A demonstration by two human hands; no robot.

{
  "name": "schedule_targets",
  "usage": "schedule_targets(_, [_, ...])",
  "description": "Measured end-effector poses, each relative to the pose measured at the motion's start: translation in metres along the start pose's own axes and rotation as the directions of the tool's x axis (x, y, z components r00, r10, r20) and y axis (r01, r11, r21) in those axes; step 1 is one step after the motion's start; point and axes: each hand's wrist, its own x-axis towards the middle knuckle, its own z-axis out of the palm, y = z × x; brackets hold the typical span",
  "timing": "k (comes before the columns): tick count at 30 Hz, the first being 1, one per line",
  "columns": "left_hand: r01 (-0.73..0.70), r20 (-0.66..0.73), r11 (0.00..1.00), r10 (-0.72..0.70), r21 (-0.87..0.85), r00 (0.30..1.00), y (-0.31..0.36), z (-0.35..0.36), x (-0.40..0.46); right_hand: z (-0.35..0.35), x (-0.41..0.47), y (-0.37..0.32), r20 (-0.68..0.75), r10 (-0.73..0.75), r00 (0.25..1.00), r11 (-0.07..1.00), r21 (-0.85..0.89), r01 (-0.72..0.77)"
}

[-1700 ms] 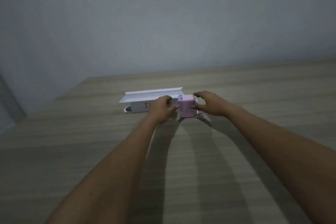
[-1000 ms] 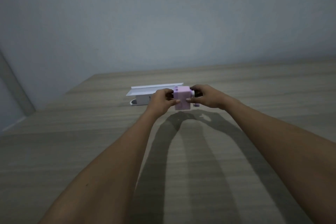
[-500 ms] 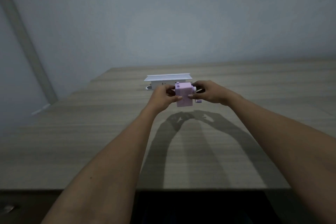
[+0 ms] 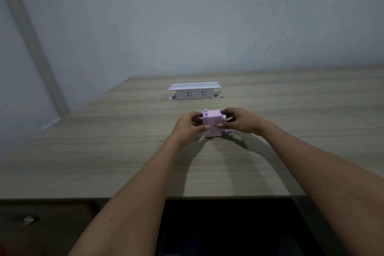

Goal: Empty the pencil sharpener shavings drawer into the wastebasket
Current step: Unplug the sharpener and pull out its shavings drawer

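Observation:
A small lilac pencil sharpener is upright between both hands, at or just above the wooden desk. My left hand grips its left side, thumb on the front face. My right hand holds the right side, where the crank sticks out. The shavings drawer looks closed in the body. No wastebasket is in view.
A white pop-up socket block stands raised from the desk behind the sharpener. The desk's front edge runs across the lower frame, with a dark gap under it and a drawer knob at the lower left. A grey wall is behind.
Both hands closed on the sharpener, lifted it from beside the socket block and brought it nearer to me. The view has pulled back, showing the desk's front edge.

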Motion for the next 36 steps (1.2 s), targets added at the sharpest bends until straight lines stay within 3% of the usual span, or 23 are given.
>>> schedule_targets(7, [0.039,-0.013,0.994,-0.041,-0.103,0.999,-0.007,0.002,-0.001,0.003,0.003,0.010,-0.043,0.009,0.999,0.999,0.035,-0.008])
schedule_targets(15, [0.097,0.096,0.989,-0.086,-0.115,0.992,-0.012,0.000,0.000,0.005,0.001,0.009,-0.073,-0.001,0.997,0.991,0.131,0.011])
schedule_targets(22, [0.117,0.125,0.984,-0.101,-0.131,0.987,-0.016,0.001,0.005,0.002,0.003,0.010,-0.058,-0.027,0.998,0.996,0.082,0.031])
schedule_targets(36, [0.164,-0.033,0.982,-0.168,-0.095,0.985,-0.035,-0.062,-0.016,0.002,0.004,0.009,-0.021,0.023,1.000,0.997,0.074,-0.022])
